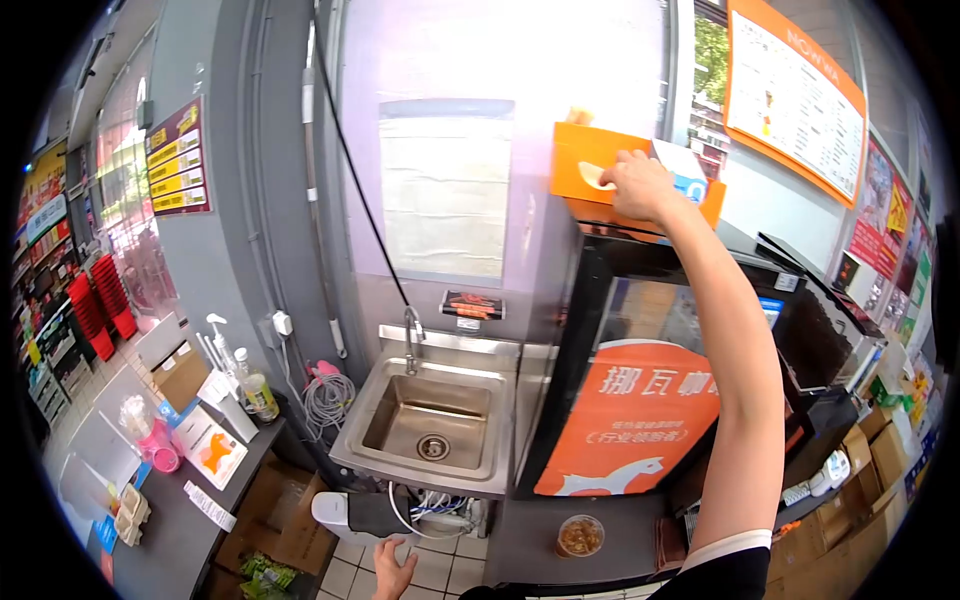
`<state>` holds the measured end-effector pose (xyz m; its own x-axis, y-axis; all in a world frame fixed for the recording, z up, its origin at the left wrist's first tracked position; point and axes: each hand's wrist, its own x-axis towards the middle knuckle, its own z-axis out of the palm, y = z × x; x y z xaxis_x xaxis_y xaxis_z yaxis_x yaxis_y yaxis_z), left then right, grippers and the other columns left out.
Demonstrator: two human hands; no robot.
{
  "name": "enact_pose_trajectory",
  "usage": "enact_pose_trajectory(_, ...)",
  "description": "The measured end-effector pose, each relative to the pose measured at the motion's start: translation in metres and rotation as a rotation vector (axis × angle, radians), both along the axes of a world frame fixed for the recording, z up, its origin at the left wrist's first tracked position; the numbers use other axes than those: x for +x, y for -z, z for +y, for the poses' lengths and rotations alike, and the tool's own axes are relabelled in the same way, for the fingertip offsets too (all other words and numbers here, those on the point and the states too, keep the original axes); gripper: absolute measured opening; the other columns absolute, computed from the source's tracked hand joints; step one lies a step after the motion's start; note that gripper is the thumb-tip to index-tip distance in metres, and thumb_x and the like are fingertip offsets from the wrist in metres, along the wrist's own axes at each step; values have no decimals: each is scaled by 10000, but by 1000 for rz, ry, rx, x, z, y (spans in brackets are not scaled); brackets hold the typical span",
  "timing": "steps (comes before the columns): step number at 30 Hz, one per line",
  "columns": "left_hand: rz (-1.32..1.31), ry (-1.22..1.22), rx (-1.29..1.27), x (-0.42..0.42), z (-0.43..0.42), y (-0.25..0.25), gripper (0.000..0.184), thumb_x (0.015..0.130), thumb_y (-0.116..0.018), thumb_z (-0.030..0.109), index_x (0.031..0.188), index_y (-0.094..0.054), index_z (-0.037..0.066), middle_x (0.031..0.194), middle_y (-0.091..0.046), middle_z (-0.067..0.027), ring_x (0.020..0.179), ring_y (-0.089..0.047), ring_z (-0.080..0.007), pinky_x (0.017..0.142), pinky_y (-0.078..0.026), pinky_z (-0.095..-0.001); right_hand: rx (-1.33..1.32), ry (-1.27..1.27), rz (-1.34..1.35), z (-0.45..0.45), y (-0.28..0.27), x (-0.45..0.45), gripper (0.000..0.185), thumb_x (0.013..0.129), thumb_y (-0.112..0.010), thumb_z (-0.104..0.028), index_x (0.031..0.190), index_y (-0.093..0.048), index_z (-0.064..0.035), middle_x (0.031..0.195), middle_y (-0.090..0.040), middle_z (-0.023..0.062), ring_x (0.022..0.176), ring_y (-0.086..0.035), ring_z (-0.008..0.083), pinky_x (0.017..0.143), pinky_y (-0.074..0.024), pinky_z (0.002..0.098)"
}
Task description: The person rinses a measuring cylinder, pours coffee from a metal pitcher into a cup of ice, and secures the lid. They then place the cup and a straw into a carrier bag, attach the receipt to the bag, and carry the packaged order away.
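My right hand (640,186) is raised to an orange box (580,160) on top of the black cabinet (588,300). Its fingers are bent at the cut-out in the box's front; whether they grip the box is hidden. A blue and white carton (682,168) stands in the box, just behind the hand. Low in the view, my left hand (392,570) hangs over the tiled floor with its fingers apart, holding nothing. A cup of brown drink (580,537) rests on the dark counter (520,515) below the cabinet.
A steel sink (490,430) with a tap (411,335) stands left of the cabinet. Further left, a counter (180,535) bears a pink container (160,447) and bottles. Beneath the sink are a white and black bin (365,512) and cables. Cardboard boxes (885,455) lie at the right.
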<state>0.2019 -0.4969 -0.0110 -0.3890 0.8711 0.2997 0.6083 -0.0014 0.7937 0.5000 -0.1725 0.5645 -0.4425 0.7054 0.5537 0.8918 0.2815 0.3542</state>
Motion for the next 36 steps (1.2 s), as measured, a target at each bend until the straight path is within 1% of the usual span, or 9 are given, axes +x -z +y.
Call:
enact_pose_trajectory(7, -8, -265, -173, -28, -58, 25, 403, 667, -745, 194, 1024, -609, 66, 1024, -557, -184, 989, -522, -358, 866, -434, -413, -34, 274, -415, 55, -10, -6, 207, 700, -583, -190, 803, -682, -42, 897, -631, 164, 933, -562, 313, 830, -435, 411)
enact_pose_trajectory(11, -62, -322, -255, -25, -61, 23, 400, 702, -721, 236, 1060, -610, 95, 1037, -558, -179, 1014, -523, -352, 898, -431, -404, 333, -313, -212, 150, 0, 55, 112, 618, -550, -16, 507, -532, -15, 685, -548, 204, 729, -500, 364, 642, -368, 488)
enact_pose_trajectory(17, -107, -325, -235, -13, -45, 18, 404, 734, -698, 252, 1099, -594, 116, 1089, -536, -176, 1043, -511, -348, 922, -422, -415, 107, -8, 33, 87, -28, 30, 323, 711, -688, -322, 886, -703, -50, 872, -664, 215, 752, -648, 371, 691, -502, 464)
enact_pose_trajectory(23, -105, -260, -229, -11, -34, 14, 398, 748, -690, 228, 1110, -584, 102, 1121, -521, -178, 1060, -504, -345, 926, -416, -415, 682, -43, 323, -5, -35, 11, 224, 724, -633, -186, 780, -627, 31, 710, -616, 194, 620, -580, 369, 618, -465, 457)
enact_pose_trajectory(25, -138, -119, -131, -4, -22, -9, 399, 750, -690, 191, 1115, -574, 82, 1109, -529, -169, 1049, -510, -331, 906, -426, -397, 844, -557, 457, -46, -23, 17, 189, 742, -625, -139, 791, -600, 41, 708, -603, 175, 609, -558, 321, 610, -458, 411)
enact_pose_trajectory(28, -229, 65, 25, 19, 5, -72, 367, 789, -662, 143, 1130, -556, 59, 1078, -544, -149, 1031, -520, -311, 879, -435, -371, 840, -655, 441, -135, 22, 16, 154, 800, -624, -126, 815, -601, 26, 745, -614, 142, 663, -573, 279, 651, -470, 374)
enact_pose_trajectory(30, -247, 216, 112, 46, 16, -133, 325, 833, -631, 120, 1139, -544, 56, 1077, -545, -120, 1003, -521, -297, 861, -437, -352, 675, -689, 421, -182, 77, 28, 226, 826, -659, -217, 854, -624, 5, 777, -634, 115, 712, -600, 258, 694, -493, 377)
enact_pose_trajectory(33, -370, 517, 213, 94, 27, -184, 462, 825, -667, 132, 1250, -496, 75, 1216, -540, -88, 1105, -519, -213, 905, -425, -325, 209, -821, 603, -238, 168, 43, 68, 726, -613, -31, 754, -572, 15, 720, -583, 128, 743, -566, 256, 700, -450, 337)
enact_pose_trajectory(36, -758, 959, 160, 162, 32, -214, 910, 715, -771, 111, 1433, -214, 92, 1447, -278, -125, 1306, -329, -218, 986, -368, -378, -393, -838, 901, -281, 214, 76, 118, 674, -679, -8, 741, -582, 1, 702, -598, 113, 613, -562, 205, 545, -433, 274)
